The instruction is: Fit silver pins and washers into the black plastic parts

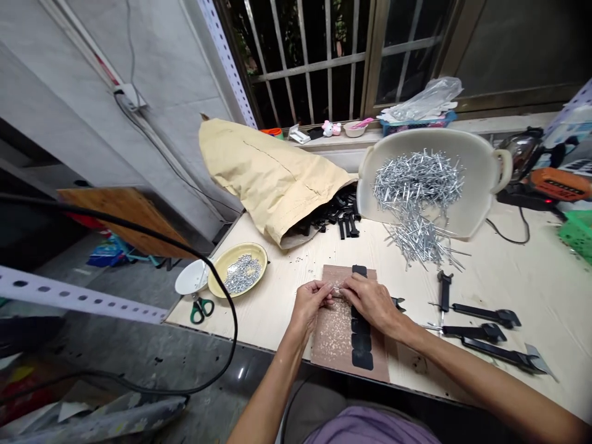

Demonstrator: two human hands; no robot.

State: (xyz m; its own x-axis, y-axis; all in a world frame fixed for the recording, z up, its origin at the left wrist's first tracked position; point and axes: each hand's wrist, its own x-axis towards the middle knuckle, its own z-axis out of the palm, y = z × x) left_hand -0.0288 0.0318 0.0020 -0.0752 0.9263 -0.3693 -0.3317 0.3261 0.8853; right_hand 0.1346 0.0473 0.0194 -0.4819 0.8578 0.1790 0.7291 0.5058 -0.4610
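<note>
My left hand (316, 300) is closed in a pinch at the tip of a thin metal piece (337, 289); whatever else is between its fingertips is too small to make out. My right hand (372, 302) is closed around a black plastic part (398, 303), whose forked end sticks out past the hand's right side. Both hands meet above a brown board (335, 345) with a strip of black pads (362, 342) along it. Pale worn specks cover the board's middle. My right hand hides part of the strip.
A pale basin (476, 179) of metal pins (419, 179) spills onto the table. Left of it lies a paper sack (272, 172) of black parts (345, 222). Small metal pieces fill a yellow bowl (261, 271), near scissors (201, 309). Black handles with rods (485, 313) lie right.
</note>
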